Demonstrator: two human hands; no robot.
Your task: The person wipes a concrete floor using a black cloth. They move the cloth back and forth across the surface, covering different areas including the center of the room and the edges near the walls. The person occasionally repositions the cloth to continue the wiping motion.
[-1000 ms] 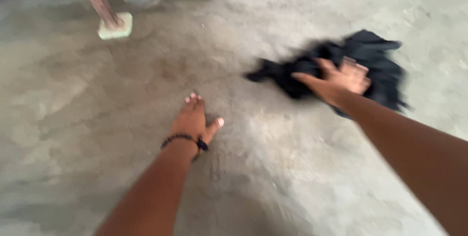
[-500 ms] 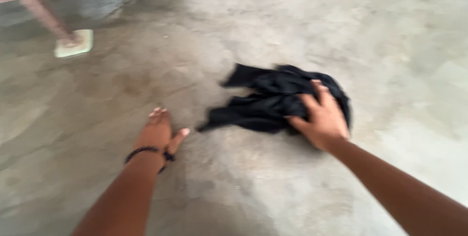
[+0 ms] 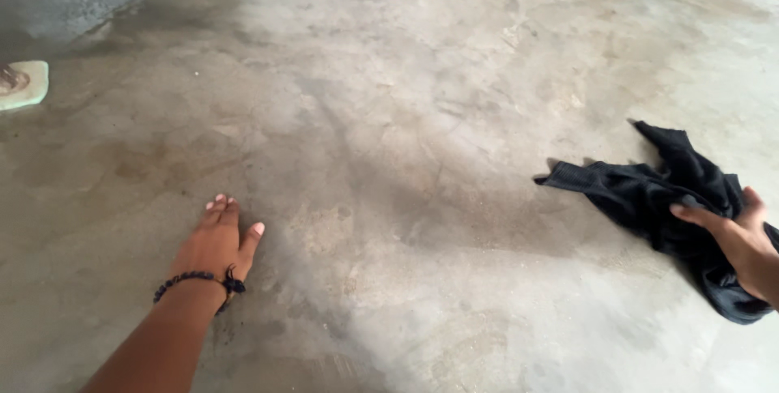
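— Down low on the left?
— Left hand [image 3: 215, 243], flat on the grey floor [image 3: 389, 117], fingers together and stretched out, thumb off to the side. Holding nothing. Dark bead bracelet [image 3: 199, 281] around the wrist.
— And over on the right edge?
— Right hand [image 3: 742, 243], pressed down on a black cloth [image 3: 649, 198], fingers spread over it. Partly cut off by the frame edge.
— Where exactly, that cloth?
— Lower right of the frame, crumpled on the floor, one end poking out toward the middle. Well apart from the left hand.
— Anything else?
— Pale green pad [image 3: 23, 85] at the far left edge, upper part. Dark wet-looking patch on the floor near the top left corner.
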